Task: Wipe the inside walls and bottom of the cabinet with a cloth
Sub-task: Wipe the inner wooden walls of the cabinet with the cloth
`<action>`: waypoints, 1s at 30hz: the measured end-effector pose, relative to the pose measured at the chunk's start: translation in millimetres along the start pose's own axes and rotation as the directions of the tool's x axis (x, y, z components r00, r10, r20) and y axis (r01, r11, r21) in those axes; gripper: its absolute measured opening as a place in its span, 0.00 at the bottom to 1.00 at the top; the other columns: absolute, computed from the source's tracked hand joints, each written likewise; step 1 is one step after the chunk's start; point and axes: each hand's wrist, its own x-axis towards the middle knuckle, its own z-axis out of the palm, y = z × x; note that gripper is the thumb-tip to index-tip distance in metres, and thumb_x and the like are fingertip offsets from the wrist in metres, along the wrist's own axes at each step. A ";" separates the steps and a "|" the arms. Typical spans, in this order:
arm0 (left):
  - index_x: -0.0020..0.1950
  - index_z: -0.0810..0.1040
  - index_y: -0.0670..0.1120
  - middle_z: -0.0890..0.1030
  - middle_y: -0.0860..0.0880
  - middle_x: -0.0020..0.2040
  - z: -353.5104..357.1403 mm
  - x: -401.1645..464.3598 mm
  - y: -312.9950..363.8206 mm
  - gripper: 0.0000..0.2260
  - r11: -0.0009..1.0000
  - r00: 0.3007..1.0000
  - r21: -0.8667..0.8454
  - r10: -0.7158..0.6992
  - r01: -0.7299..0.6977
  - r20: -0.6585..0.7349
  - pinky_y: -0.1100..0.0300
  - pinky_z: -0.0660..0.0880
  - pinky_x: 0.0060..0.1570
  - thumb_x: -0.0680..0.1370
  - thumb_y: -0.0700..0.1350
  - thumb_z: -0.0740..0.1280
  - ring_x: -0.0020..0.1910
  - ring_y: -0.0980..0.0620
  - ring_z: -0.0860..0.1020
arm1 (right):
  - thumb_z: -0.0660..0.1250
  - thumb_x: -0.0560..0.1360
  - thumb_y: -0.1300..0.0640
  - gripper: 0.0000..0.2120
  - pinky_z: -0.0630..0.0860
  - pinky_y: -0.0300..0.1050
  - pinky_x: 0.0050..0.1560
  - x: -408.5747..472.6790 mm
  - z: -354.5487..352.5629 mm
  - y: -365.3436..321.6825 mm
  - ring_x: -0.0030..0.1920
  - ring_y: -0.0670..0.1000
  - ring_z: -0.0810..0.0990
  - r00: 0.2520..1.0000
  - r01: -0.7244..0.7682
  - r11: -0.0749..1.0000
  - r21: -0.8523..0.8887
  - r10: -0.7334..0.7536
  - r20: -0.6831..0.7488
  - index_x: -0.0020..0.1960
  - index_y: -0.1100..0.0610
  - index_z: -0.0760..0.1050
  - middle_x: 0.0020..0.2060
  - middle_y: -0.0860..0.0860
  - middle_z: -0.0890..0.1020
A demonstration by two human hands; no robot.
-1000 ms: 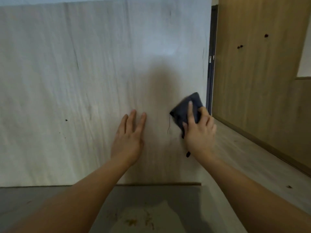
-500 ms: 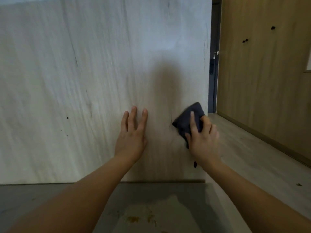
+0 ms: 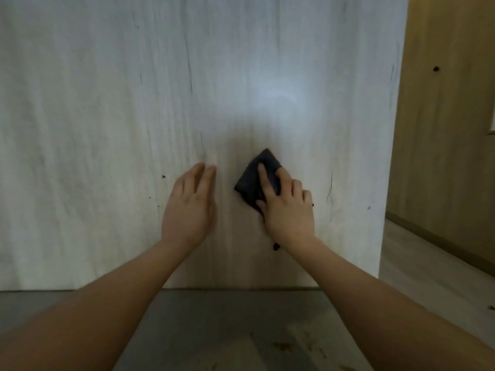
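Right hand [image 3: 288,210] — fingers pressing dark cloth [image 3: 254,180] flat against pale cabinet wall [image 3: 107,129] | left hand [image 3: 188,207] — fingers straight, flat on wall beside it | stained cabinet bottom [image 3: 214,330] below | wooden panelling [image 3: 450,129] at right edge

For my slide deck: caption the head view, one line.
Right hand presses a dark cloth on the pale panel; left hand rests flat beside it.
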 end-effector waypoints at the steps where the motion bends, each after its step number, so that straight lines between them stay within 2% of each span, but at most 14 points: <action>1: 0.73 0.64 0.41 0.66 0.36 0.70 -0.3 -0.8 -5.1 0.30 1.000 1.000 0.009 -0.006 0.006 -0.005 0.47 0.66 0.65 0.72 0.35 0.68 0.66 0.36 0.68 | 0.65 0.75 0.47 0.33 0.71 0.52 0.49 -2.2 -3.4 12.4 0.55 0.59 0.69 0.999 -0.048 0.999 -0.008 0.048 0.006 0.76 0.51 0.57 0.66 0.58 0.67; 3: 0.72 0.66 0.40 0.68 0.35 0.69 1.0 -2.4 -11.9 0.30 1.000 1.000 0.004 0.002 -0.002 -0.027 0.46 0.68 0.64 0.71 0.34 0.68 0.65 0.35 0.69 | 0.58 0.79 0.46 0.31 0.68 0.56 0.54 -1.7 -13.8 31.5 0.60 0.61 0.64 0.965 -0.261 0.965 0.018 0.261 0.030 0.77 0.50 0.49 0.71 0.60 0.59; 5: 0.72 0.67 0.40 0.69 0.35 0.68 3.0 -3.7 -19.0 0.30 1.000 0.998 -0.001 0.012 -0.012 -0.054 0.45 0.69 0.62 0.70 0.34 0.68 0.63 0.35 0.70 | 0.53 0.80 0.45 0.31 0.64 0.57 0.60 3.3 -17.4 32.7 0.63 0.63 0.60 0.884 -0.465 0.885 0.028 0.462 0.068 0.78 0.51 0.44 0.72 0.60 0.52; 7: 0.71 0.68 0.41 0.69 0.36 0.67 2.9 -3.7 -30.6 0.29 1.000 0.998 -0.017 -0.001 0.000 -0.066 0.44 0.70 0.61 0.70 0.35 0.67 0.62 0.35 0.71 | 0.52 0.81 0.46 0.31 0.63 0.58 0.60 10.8 -11.5 11.5 0.63 0.64 0.61 0.838 -0.545 0.839 0.011 0.543 0.055 0.77 0.51 0.41 0.73 0.61 0.52; 11: 0.71 0.68 0.40 0.69 0.35 0.67 -5.0 -3.4 -61.1 0.27 0.999 0.995 -0.016 -0.041 0.040 -0.089 0.46 0.72 0.59 0.71 0.36 0.65 0.61 0.35 0.71 | 0.57 0.75 0.47 0.29 0.72 0.56 0.44 26.6 11.0 -57.5 0.50 0.62 0.72 0.949 -0.312 0.950 -0.023 0.310 -0.063 0.74 0.56 0.61 0.64 0.63 0.69; 15: 0.72 0.66 0.41 0.68 0.35 0.68 -15.0 -13.2 -84.6 0.29 0.995 0.993 0.009 -0.103 0.103 -0.065 0.45 0.73 0.56 0.72 0.36 0.69 0.61 0.34 0.70 | 0.61 0.72 0.44 0.32 0.73 0.54 0.46 29.2 23.7 -123.2 0.53 0.59 0.67 1.000 0.025 0.999 -0.034 -0.026 -0.017 0.73 0.51 0.59 0.63 0.57 0.66; 17: 0.73 0.65 0.41 0.68 0.35 0.67 -20.7 -17.2 -89.9 0.31 0.995 0.995 0.017 -0.099 0.100 -0.033 0.45 0.74 0.55 0.71 0.36 0.70 0.60 0.34 0.71 | 0.65 0.72 0.46 0.32 0.73 0.52 0.46 26.8 23.7 -119.9 0.53 0.58 0.71 0.990 0.140 0.989 -0.038 -0.140 0.005 0.73 0.49 0.61 0.63 0.55 0.69; 19: 0.73 0.65 0.41 0.67 0.35 0.68 -24.0 -18.2 -92.3 0.32 0.996 0.996 0.021 -0.089 0.089 -0.005 0.46 0.74 0.55 0.70 0.36 0.70 0.61 0.34 0.71 | 0.65 0.73 0.50 0.31 0.71 0.52 0.48 30.6 14.6 -98.5 0.52 0.59 0.73 0.986 0.167 0.986 -0.009 -0.167 -0.011 0.74 0.48 0.61 0.64 0.56 0.70; 20: 0.73 0.65 0.42 0.67 0.36 0.68 -25.6 -18.2 -94.1 0.31 0.996 0.996 0.020 -0.087 0.087 -0.004 0.47 0.74 0.55 0.71 0.37 0.69 0.61 0.35 0.70 | 0.63 0.75 0.53 0.31 0.69 0.54 0.51 37.2 6.2 -90.7 0.54 0.61 0.71 0.994 0.109 0.994 0.002 -0.109 -0.015 0.75 0.48 0.58 0.66 0.57 0.68; 22: 0.73 0.65 0.43 0.67 0.38 0.69 -26.3 -18.1 -94.6 0.30 0.997 0.997 0.006 -0.071 0.071 -0.006 0.48 0.74 0.54 0.71 0.37 0.67 0.62 0.36 0.70 | 0.59 0.78 0.57 0.32 0.62 0.55 0.58 57.7 -9.4 -81.8 0.60 0.61 0.64 0.989 -0.144 0.988 0.052 0.145 -0.015 0.77 0.47 0.49 0.71 0.59 0.60; 24: 0.74 0.63 0.44 0.66 0.40 0.70 -26.7 -19.3 -99.8 0.31 0.998 0.998 -0.004 -0.067 0.067 -0.003 0.49 0.74 0.54 0.72 0.38 0.67 0.63 0.38 0.68 | 0.59 0.75 0.61 0.35 0.59 0.56 0.61 81.7 -10.3 -97.9 0.61 0.59 0.59 0.966 -0.238 0.968 0.077 0.244 -0.081 0.77 0.47 0.49 0.71 0.59 0.58; 26: 0.75 0.61 0.45 0.64 0.41 0.71 -26.4 -21.4 -105.0 0.31 0.999 0.999 0.000 -0.053 0.053 -0.003 0.51 0.73 0.57 0.74 0.39 0.67 0.65 0.41 0.66 | 0.56 0.71 0.61 0.33 0.62 0.60 0.57 87.2 -1.8 -127.1 0.59 0.58 0.60 0.983 -0.083 0.994 0.071 0.093 -0.158 0.75 0.48 0.58 0.68 0.59 0.61; 28: 0.74 0.62 0.42 0.65 0.41 0.71 -26.6 -23.9 -110.4 0.30 0.998 0.998 -0.010 -0.065 0.065 -0.012 0.51 0.72 0.59 0.74 0.39 0.68 0.65 0.41 0.67 | 0.49 0.70 0.57 0.31 0.63 0.60 0.55 73.1 16.7 -150.6 0.59 0.59 0.62 0.988 0.107 0.993 0.056 -0.100 -0.122 0.73 0.47 0.62 0.65 0.57 0.61; 30: 0.73 0.63 0.40 0.66 0.40 0.70 -28.6 -28.4 -113.3 0.29 0.995 0.996 -0.032 -0.090 0.090 -0.002 0.51 0.73 0.57 0.73 0.37 0.67 0.64 0.40 0.68 | 0.48 0.70 0.54 0.30 0.60 0.59 0.57 47.4 30.4 -161.4 0.60 0.58 0.63 0.977 0.210 0.976 0.064 -0.208 -0.039 0.72 0.45 0.64 0.65 0.55 0.61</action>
